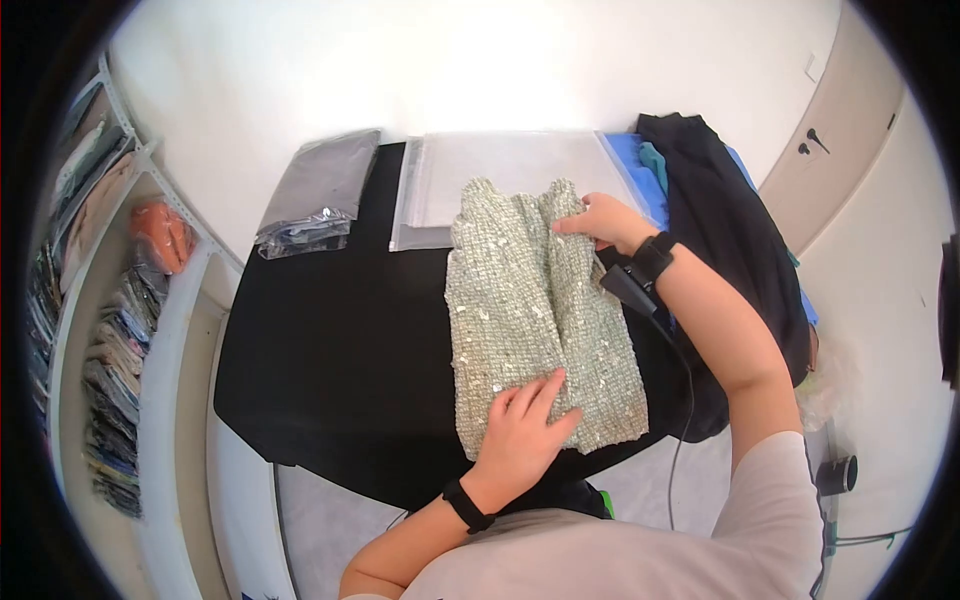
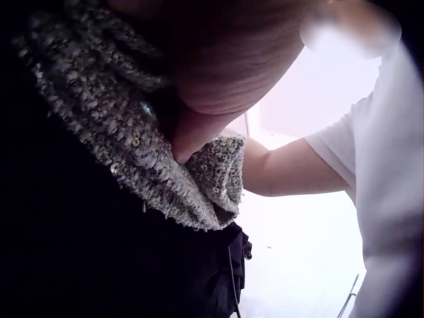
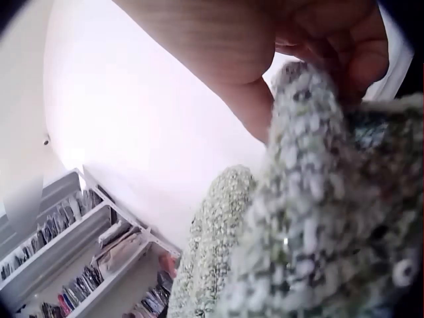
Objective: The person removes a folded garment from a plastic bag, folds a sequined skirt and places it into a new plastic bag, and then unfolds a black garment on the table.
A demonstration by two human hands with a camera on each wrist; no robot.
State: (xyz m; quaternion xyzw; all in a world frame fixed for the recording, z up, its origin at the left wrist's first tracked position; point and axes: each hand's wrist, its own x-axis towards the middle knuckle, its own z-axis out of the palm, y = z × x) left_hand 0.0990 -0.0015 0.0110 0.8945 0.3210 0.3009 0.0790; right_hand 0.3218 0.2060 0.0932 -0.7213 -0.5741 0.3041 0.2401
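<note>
A pale green tweed garment (image 1: 505, 300) with small shiny flecks lies lengthwise on the black-covered table (image 1: 330, 340). Two raised, rounded peaks form its far end, and a deep fold runs down its middle. At the right peak, my right hand (image 1: 605, 222) pinches the fabric; the right wrist view shows thumb and fingers about the tip of the cloth (image 3: 291, 165). My left hand (image 1: 525, 425) rests on the near part of the garment, fingers spread and fairly straight. The left wrist view is dark, with the thumb against the thick fabric (image 2: 126, 126).
Clear plastic bags (image 1: 510, 185) lie flat behind the garment. A grey packaged garment (image 1: 325, 185) sits at the back left. Black clothing (image 1: 715, 240) over blue fabric (image 1: 630, 160) covers the table's right side. Shelves (image 1: 185, 330) of bagged clothes stand at the left. A cable (image 1: 690, 400) hangs from my right wrist.
</note>
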